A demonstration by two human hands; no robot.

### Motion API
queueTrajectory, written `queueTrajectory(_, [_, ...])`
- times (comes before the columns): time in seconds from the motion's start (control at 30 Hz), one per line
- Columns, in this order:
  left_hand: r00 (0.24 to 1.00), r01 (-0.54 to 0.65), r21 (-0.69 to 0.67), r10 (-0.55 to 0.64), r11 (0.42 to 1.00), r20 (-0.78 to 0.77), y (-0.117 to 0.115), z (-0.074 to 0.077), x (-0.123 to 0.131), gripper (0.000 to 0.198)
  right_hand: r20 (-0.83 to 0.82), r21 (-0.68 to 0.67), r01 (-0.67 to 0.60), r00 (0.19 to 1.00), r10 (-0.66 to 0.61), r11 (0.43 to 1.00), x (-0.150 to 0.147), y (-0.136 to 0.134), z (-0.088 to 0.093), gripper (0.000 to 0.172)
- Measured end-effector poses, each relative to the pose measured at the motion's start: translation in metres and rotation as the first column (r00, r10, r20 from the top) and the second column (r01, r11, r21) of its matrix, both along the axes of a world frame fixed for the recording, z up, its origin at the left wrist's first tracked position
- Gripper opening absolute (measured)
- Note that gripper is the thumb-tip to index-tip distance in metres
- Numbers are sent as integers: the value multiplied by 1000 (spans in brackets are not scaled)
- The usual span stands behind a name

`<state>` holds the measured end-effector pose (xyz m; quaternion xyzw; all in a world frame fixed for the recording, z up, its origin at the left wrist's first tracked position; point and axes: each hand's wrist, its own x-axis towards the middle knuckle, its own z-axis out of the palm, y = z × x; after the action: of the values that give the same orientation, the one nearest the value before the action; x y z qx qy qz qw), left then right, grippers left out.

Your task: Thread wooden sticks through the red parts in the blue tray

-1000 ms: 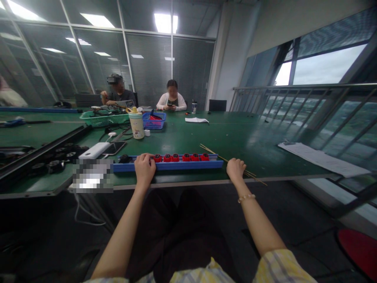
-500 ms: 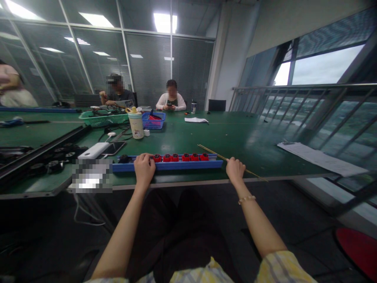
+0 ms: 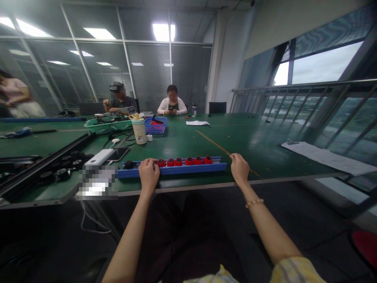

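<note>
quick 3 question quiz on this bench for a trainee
1. Which hand holds the long thin stick, left or right?
2. True or false: the phone lies inside the blue tray.
3. How many red parts show in the blue tray, next to the left hand?

Key:
1. The right hand.
2. False: it lies on the table, to the left of the blue tray.
3. Six.

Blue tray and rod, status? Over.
Left grip on the blue tray, beside the red blocks. Right grip pinching the thin rod. Phone and power bank left of tray.
</note>
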<state>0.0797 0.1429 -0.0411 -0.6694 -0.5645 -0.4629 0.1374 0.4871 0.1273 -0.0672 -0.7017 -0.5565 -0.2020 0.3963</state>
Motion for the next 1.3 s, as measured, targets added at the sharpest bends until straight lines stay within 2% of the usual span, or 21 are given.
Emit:
queueTrajectory(0.1, [1000,10,8,-10,1000,-3,1,-1,-1,23,27,144,-202,979,200,969,-17,9,11,31])
queueTrajectory(0.2, [1000,8,9,-8,1000,6,1,-1,-1,24,92,193,-329,944,317,924,-44,21,18,30])
queueTrajectory(0.37, [1000,7,9,-8,1000,26,1,-1,0,28,141,264,-386,922,361,884,-77,29,12,28])
queueTrajectory(0.53, [997,46,45,-48,998,57,1,0,1,38,191,212,-474,878,439,855,-77,22,8,26])
queueTrajectory(0.77, [991,129,82,-132,988,26,-2,3,3,42,253,197,-449,882,398,871,-85,18,14,24])
queueTrajectory(1.0, [994,107,68,-108,992,5,-1,1,3,36,296,98,-460,860,416,883,-89,18,15,28])
queueTrajectory(1.3, [995,101,35,-100,994,-18,-1,1,2,29,260,87,-448,872,414,890,-89,19,16,29])
